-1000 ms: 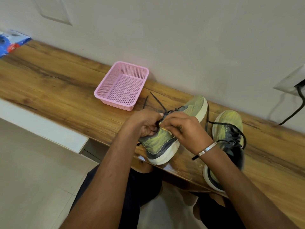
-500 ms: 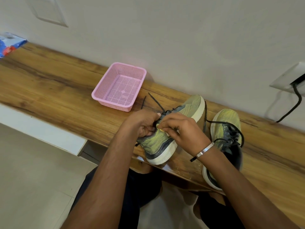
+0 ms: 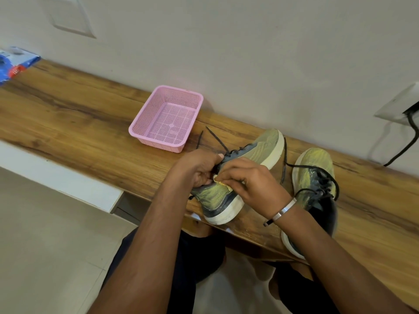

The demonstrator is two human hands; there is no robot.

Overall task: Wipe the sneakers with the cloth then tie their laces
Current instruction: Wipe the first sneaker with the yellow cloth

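Note:
Two yellow-green sneakers with dark laces sit on the wooden shelf (image 3: 79, 123). The left sneaker (image 3: 258, 150) lies tilted on its side, and its loose laces (image 3: 215, 138) trail toward the basket. My left hand (image 3: 199, 168) grips it at the collar near the laces. My right hand (image 3: 251, 182) rests on its upper, and its fingers pinch a small pale-yellow cloth (image 3: 221, 182) that is mostly hidden under them. The right sneaker (image 3: 315, 168) stands upright beside my right wrist, its laces loose.
An empty pink mesh basket (image 3: 136, 130) stands on the shelf just left of the sneakers, against the wall. A blue packet (image 3: 13, 64) lies at the far left end. A wall socket with a black cable (image 3: 408, 132) is at the right. My knees are below the shelf edge.
Both hands stay on the left sneaker with only slight finger movement. The view has shifted a little.

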